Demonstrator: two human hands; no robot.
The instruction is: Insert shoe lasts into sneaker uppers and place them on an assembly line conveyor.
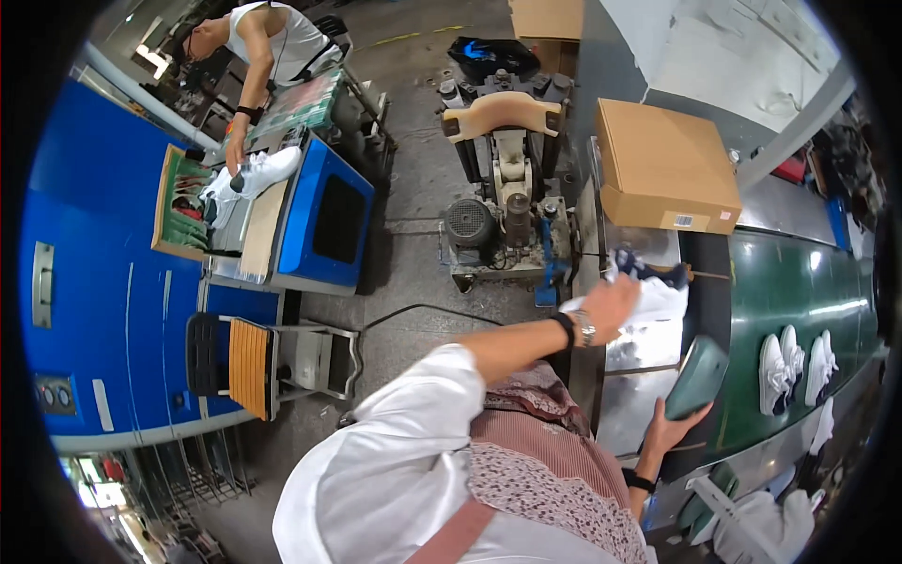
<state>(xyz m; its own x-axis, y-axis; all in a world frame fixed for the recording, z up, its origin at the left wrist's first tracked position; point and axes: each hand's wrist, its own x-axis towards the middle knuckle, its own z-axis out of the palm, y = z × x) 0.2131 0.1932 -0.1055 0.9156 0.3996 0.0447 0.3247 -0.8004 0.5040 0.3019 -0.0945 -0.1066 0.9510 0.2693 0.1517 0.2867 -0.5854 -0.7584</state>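
Observation:
My left hand [609,308], with a bracelet and dark band at its wrist, is closed on a white shoe upper [660,308] above the metal bench top. Dark navy parts show at the upper's far end, and motion blurs my fingers. Lower right, my right hand [673,429] holds a dark green shoe last [695,378], thumb and fingers around its lower end. The last is tilted and stands apart from the upper. Beyond the bench's dark edge, several white sneakers [774,374] sit on the green conveyor belt [752,282].
A cardboard box [662,160] stands at the bench's far end. Ahead is a machine with a motor [470,222]. A chair with wooden slats [250,368] stands left. Farther left, a co-worker [272,42] reaches to white sneakers [268,171] on a blue machine [324,216].

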